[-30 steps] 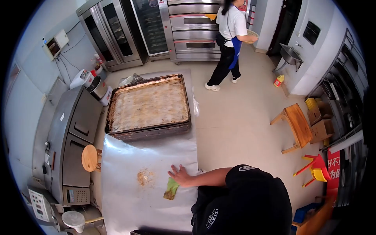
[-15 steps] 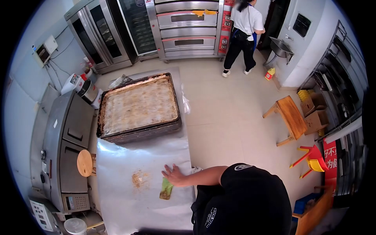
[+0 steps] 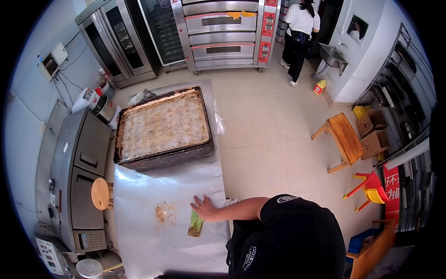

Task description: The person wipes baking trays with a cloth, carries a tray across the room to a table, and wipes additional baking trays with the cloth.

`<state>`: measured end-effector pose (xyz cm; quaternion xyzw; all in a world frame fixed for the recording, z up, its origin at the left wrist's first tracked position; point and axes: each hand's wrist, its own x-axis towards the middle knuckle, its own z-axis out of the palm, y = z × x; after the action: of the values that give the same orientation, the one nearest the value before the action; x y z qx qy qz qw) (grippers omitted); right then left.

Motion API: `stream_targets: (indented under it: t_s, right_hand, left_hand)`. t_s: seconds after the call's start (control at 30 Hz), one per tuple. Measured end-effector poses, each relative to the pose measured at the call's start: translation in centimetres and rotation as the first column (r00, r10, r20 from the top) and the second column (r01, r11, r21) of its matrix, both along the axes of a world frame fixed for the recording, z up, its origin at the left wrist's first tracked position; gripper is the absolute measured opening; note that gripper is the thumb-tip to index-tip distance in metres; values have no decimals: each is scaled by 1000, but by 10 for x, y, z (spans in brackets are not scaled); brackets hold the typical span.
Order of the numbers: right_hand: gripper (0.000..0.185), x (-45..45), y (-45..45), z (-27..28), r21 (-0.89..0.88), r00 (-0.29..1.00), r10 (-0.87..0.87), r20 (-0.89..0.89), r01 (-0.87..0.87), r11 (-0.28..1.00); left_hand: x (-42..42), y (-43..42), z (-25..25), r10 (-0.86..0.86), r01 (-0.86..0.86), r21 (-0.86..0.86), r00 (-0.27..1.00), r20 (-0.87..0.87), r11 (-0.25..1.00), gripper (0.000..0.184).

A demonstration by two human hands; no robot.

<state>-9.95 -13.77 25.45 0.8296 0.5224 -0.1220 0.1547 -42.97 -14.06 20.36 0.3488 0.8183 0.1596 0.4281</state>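
My right hand [image 3: 204, 208] lies spread on the metal-topped table [image 3: 139, 242], near its right edge. A stained green cloth or scraper-like piece [image 3: 195, 224] sticks out from below the palm; its upper end is hidden. Left of it is a patch of brown crumbs [image 3: 165, 213] with a small pale bit in the middle. Farther up the table sits a stack of large, dark-rimmed baking trays [image 3: 162, 123], the top one crusted and stained. My left hand does not show.
Past the table stand a deck oven [image 3: 223, 35] and glass-door cabinets [image 3: 114, 42]. Another person [image 3: 299, 37] is near the sink [image 3: 332, 56]. On the right are a wooden stool [image 3: 344, 137], a red chair [image 3: 374, 188] and racks; a round stool [image 3: 100, 193] is on the left.
The other person has walked right and away, toward the doorway by the sink. The view has shifted slightly. My right hand and the green piece hold nearly the same place on the table.
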Motion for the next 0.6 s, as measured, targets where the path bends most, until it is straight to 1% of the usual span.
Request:
stream_targets:
  t_s: [0.17, 0.37, 0.47, 0.6]
  right_hand:
    - [63, 1, 1, 3, -19, 999, -12, -36, 12, 1000]
    - [63, 3, -4, 3, -3, 999, -4, -37, 4, 1000]
    - [62, 3, -4, -4, 12, 1000, 12, 13, -12, 1000]
    - [62, 3, -3, -7, -13, 1000, -1, -4, 1, 1000]
  left_hand:
    - [0, -4, -3, 4, -4, -3, 1000, -7, 1000, 84]
    - [0, -8, -7, 10, -10, -10, 1000, -16, 1000, 85]
    - [-1, -11, -9, 14, -14, -16, 1000, -20, 1000, 85]
    - [-5, -16, -13, 24, -25, -19, 999, -25, 1000, 86]
